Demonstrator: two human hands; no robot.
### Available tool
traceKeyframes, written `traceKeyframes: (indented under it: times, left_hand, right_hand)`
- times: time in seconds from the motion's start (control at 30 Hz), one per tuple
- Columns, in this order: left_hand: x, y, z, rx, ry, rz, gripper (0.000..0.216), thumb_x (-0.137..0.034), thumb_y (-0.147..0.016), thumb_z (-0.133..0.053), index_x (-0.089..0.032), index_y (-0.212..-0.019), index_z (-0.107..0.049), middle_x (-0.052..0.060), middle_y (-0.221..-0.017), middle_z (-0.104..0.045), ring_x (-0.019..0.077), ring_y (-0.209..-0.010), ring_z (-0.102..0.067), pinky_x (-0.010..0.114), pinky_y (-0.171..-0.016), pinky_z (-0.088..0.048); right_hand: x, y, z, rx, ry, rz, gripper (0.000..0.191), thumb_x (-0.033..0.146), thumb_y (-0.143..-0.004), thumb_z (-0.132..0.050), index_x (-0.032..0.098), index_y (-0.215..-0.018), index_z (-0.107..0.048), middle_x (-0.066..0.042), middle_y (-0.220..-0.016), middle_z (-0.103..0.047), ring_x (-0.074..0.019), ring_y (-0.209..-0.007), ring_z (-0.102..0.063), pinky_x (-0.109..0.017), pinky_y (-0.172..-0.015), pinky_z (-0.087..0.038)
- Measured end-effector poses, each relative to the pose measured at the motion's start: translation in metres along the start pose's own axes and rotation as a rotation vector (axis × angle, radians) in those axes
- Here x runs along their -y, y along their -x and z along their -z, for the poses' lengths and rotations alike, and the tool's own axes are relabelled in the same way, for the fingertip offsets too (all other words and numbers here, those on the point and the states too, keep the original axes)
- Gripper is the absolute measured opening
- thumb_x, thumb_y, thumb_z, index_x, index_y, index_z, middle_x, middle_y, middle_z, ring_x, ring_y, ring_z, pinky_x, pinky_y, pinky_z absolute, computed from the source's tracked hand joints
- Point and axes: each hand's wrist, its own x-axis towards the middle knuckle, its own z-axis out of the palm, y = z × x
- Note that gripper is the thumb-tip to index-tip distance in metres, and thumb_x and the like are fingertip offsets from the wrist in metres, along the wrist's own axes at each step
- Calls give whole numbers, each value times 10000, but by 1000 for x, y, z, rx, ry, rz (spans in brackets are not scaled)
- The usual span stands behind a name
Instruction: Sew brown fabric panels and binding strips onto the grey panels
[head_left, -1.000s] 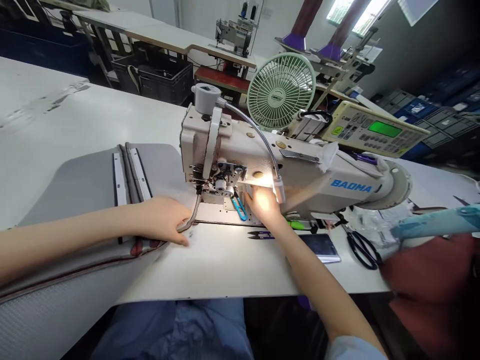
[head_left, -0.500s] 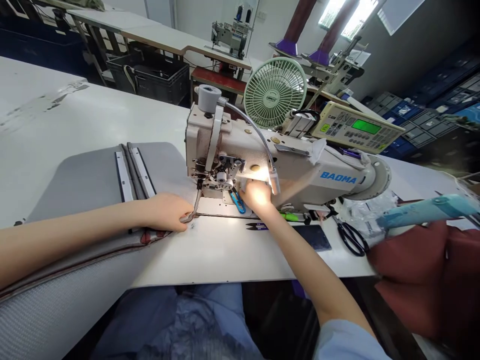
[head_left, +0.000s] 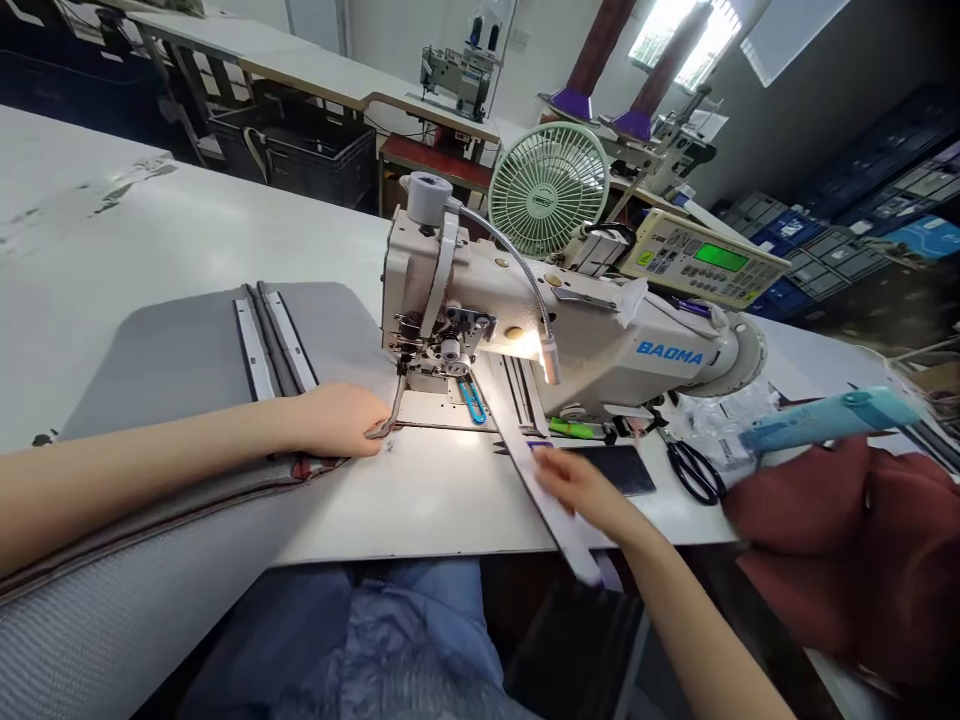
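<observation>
My left hand (head_left: 337,420) lies closed on the edge of a grey fabric panel (head_left: 180,360), pressing its dark piped end just left of the presser foot of a white sewing machine (head_left: 525,320). Two pale strips (head_left: 274,340) run along the panel. My right hand (head_left: 581,490) is blurred near the table's front edge. It grips a long grey strip (head_left: 525,450) that slants from under the machine arm out over the edge.
A blue clip (head_left: 472,400) lies on the machine bed. Thread snips, a dark phone (head_left: 615,470) and black scissors (head_left: 694,470) lie right of it. Red-brown cloth (head_left: 847,550) and a light blue roll (head_left: 825,420) sit far right. A green fan (head_left: 547,190) and control panel (head_left: 705,265) stand behind.
My right hand has left the spot under the machine lamp and moved toward me, drawing the long grey strip out with it. My left hand has stayed on the fabric.
</observation>
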Motion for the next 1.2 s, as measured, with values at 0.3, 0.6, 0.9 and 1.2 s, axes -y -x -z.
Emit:
traceKeyframes:
  times: [0.3,0.6,0.9,1.2]
  left_hand:
    - [-5,-2,-4,-197,-63,-100,121,-249,-808,-566,-172,-719,-592,129,-1015,-614,292,-963,-554,375,-751,-429]
    - [3,1,6,-186,153,-157,117,-143,-777,-537,-182,-693,-465,44,-960,-633,227,-995,-523,311,-847,-408]
    - [9,1,16,-163,185,-158,145,-194,-846,-525,-195,-718,-456,46,-927,-637,203,-992,-536,284,-884,-427]
    - [12,-2,11,-161,223,-166,162,-223,-878,-483,-211,-725,-430,42,-905,-614,224,-1005,-537,309,-876,-438]
  right_hand:
    - [-8,53,-22,253,-774,290,391,583,-893,-627,213,-928,-748,-126,-966,-741,-231,-870,-718,-317,-708,-560]
    - [75,-67,-89,-556,403,959,324,109,-983,-455,104,-1202,-695,-147,-1262,-690,-275,-1218,-606,-417,-899,-556]
    - [110,-89,-108,-471,558,1085,367,70,-973,-428,-69,-1270,-592,-296,-1293,-619,-334,-1188,-630,-416,-776,-546]
    - [117,-93,-114,-534,490,1051,356,6,-952,-398,-122,-1210,-606,-361,-1196,-638,-340,-1081,-693,-424,-731,-559]
